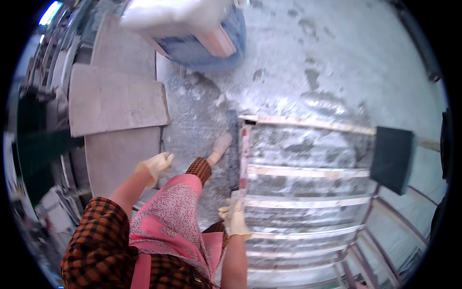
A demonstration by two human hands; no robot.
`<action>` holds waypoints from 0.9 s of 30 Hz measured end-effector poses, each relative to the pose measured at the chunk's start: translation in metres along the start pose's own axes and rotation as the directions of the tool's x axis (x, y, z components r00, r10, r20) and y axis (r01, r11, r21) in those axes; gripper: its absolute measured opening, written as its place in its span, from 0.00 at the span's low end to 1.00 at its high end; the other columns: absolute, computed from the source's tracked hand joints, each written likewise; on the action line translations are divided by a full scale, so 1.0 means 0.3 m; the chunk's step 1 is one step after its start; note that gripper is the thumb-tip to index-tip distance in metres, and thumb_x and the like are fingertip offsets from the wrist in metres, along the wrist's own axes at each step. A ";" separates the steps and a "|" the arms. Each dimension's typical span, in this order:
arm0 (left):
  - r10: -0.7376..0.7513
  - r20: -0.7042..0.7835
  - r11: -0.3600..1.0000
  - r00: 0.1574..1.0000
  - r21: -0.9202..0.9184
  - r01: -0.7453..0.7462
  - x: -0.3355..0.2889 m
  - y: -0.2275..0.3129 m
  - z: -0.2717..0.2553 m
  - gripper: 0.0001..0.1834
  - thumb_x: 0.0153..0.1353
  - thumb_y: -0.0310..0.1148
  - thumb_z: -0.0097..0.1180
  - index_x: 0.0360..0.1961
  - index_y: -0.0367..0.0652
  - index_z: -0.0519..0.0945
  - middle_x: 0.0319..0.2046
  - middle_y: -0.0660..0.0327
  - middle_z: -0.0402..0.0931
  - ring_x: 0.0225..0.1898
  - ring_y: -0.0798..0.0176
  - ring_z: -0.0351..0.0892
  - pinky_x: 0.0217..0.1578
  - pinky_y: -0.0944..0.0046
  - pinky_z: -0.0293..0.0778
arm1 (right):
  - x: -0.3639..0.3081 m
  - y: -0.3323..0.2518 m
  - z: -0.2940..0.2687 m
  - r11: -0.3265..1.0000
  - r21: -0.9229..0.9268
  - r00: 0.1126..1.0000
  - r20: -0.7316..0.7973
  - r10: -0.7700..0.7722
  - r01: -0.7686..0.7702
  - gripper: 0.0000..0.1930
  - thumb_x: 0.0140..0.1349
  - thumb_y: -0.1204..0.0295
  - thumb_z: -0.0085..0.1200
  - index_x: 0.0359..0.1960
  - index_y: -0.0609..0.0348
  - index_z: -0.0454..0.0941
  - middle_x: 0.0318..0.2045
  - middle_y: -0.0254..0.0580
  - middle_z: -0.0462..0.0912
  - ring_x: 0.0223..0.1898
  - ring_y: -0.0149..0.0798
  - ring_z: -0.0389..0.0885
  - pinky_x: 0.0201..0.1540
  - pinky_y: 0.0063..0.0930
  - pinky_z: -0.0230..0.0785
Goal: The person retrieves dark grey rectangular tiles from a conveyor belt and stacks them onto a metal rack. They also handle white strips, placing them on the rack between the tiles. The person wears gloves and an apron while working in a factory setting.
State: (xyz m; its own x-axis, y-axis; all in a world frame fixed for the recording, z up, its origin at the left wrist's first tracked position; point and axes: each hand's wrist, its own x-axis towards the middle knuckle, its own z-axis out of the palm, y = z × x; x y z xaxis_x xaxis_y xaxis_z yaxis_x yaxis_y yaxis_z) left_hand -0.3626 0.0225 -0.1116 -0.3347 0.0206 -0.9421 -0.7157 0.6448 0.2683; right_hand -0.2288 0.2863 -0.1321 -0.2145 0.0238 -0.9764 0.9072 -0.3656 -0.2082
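My left hand (160, 165), in a cream glove, hangs in the air beside the grey-brown boards, fingers curled into a loose fist with nothing showing in them. My right hand (235, 219), gloved alike, is closed around the pale near end of a long, narrow dark grey strip (233, 149). That strip points away from me, along the left side of a slatted rack (308, 201). Part of the grip is hidden by the glove, and I cannot make out what the strip is made of.
Large flat boards (118, 103) lie at the left, overlapping. A blue container (211, 48) with a white bulky thing on top stands ahead. A dark rectangular panel (392, 159) sits at the rack's right end. The grey floor (284, 72) has dark, wet-looking patches.
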 end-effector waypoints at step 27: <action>0.020 -0.934 0.872 0.357 -0.159 -0.464 -0.710 -0.860 0.279 0.18 0.53 0.31 0.35 0.44 0.34 0.63 0.40 0.51 0.64 0.42 0.59 0.63 0.43 0.67 0.58 | -0.340 0.273 -0.461 0.683 -0.567 0.836 0.018 -0.549 0.461 0.26 0.45 0.52 0.49 0.31 0.69 0.67 0.19 0.42 0.73 0.18 0.29 0.70 0.21 0.20 0.62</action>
State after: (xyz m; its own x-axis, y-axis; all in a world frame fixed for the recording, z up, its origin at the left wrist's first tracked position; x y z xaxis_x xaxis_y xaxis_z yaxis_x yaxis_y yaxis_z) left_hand -0.0554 -0.0843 0.0031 -0.7060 -0.6936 -0.1434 -0.5661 0.4309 0.7028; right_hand -0.0824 0.3827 -0.0574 -0.6836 0.2039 -0.7008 0.7261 0.2884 -0.6242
